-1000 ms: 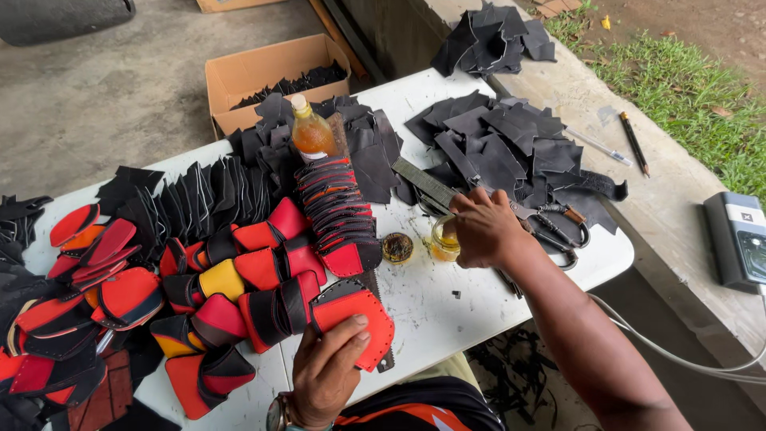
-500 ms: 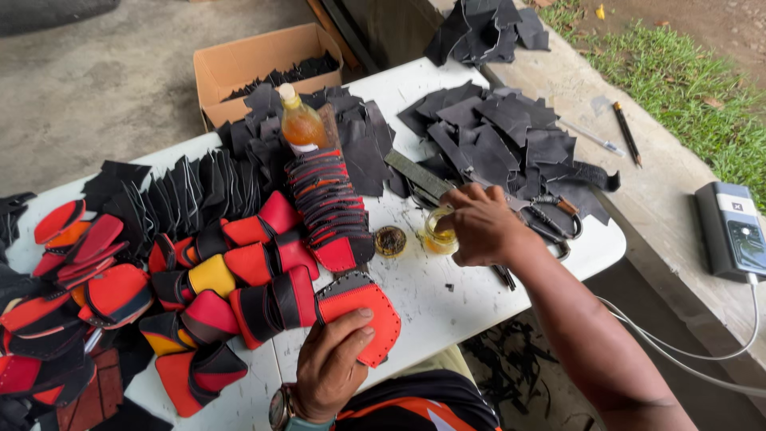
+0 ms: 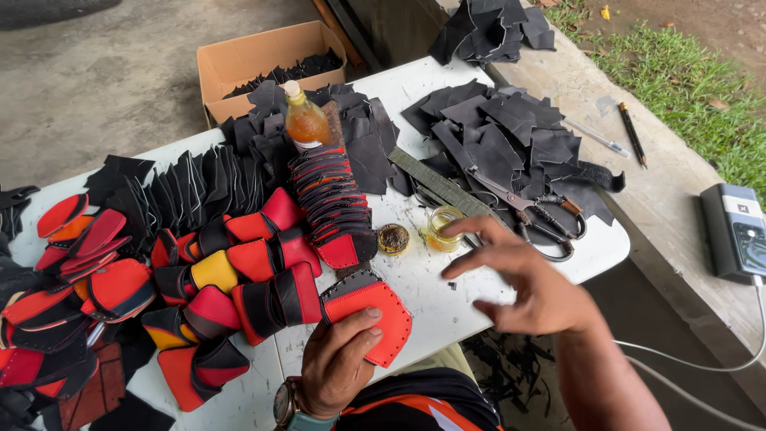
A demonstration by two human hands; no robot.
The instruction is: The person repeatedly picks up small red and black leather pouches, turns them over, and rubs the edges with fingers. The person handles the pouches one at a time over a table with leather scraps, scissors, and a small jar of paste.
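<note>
Left hand (image 3: 335, 363): fingers closed on red leather piece (image 3: 369, 310). Right hand (image 3: 531, 279): fingers spread, empty, above white surface (image 3: 447, 307), near glue jar (image 3: 441, 229).

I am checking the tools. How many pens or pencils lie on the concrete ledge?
2. A dark pencil lies on the concrete ledge near the grass; a light pen lies just left of it, beside the black pieces. Others may be hidden under the piles.

Outdoor workshop: leather pieces (image 3: 511, 136), scissors (image 3: 531, 209).
</note>
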